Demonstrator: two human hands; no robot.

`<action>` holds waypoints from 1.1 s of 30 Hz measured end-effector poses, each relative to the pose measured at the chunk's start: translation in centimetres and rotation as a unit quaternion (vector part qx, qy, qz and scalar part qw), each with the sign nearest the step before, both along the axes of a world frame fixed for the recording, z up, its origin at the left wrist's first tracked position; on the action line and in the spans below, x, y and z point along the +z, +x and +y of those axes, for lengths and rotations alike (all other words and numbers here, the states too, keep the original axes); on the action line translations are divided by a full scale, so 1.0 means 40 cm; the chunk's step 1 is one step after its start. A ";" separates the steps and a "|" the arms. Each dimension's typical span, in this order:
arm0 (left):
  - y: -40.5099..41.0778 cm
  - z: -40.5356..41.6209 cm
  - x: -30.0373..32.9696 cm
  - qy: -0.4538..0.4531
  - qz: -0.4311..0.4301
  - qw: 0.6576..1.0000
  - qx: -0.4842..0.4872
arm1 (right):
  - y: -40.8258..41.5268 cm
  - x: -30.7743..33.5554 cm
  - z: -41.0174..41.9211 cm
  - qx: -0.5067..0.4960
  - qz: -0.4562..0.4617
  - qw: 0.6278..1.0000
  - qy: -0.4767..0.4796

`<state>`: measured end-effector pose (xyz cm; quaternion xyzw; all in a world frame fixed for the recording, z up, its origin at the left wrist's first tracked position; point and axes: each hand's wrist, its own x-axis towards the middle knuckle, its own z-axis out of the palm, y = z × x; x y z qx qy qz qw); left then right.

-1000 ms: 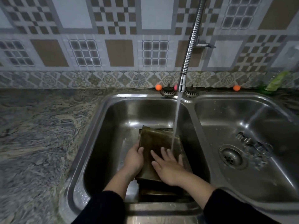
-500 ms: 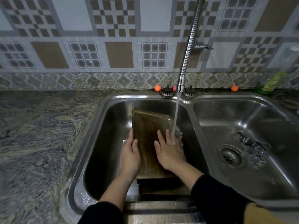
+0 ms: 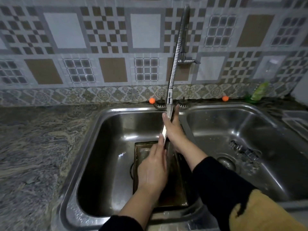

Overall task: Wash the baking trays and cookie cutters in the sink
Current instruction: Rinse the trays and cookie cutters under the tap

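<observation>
A baking tray [image 3: 168,130] was held on edge, nearly upright, over the left basin [image 3: 106,147] of a double steel sink — its thin rim turned toward the camera and raised close under the faucet nozzle [image 3: 169,97]. The right hand [image 3: 174,129] was pressed against the tray's right face, fingers extended upward along it; the left hand [image 3: 154,169] was laid flat on the opposite face, lower down, its fingers straight, so that the tray was sandwiched between the two palms. Whether a thumb was hooked over an edge could not be told. Below the left hand a second tray [image 3: 175,189] was seen lying flat on the basin floor, brownish and wet. To the right of the right hand lay the right basin [image 3: 250,130], in which small metal pieces — possibly cookie cutters [image 3: 243,149], too blurred to confirm — rested beside the drain [image 3: 226,162]. Beyond the hands, two orange balls [image 3: 151,100] sat on the surface at the patterned tile wall [image 3: 66,47], with a green bottle [image 3: 259,90] further right.
</observation>
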<state>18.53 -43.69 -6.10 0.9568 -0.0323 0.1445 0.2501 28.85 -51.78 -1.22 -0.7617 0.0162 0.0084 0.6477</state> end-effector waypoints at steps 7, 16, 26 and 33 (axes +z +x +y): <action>0.002 -0.052 -0.002 -0.061 0.012 0.995 -0.080 | -0.004 0.026 -0.042 -0.013 -0.032 0.995 0.095; 0.136 -0.083 0.059 -0.190 0.039 0.981 0.016 | -0.063 0.014 -0.066 0.036 -0.011 0.979 0.200; 0.252 0.023 0.078 -0.204 0.036 0.970 0.132 | -0.088 0.004 -0.033 0.051 -0.012 0.976 0.210; 0.210 0.046 0.031 -0.209 0.069 0.963 0.155 | -0.049 0.007 -0.041 -0.005 -0.056 0.967 0.249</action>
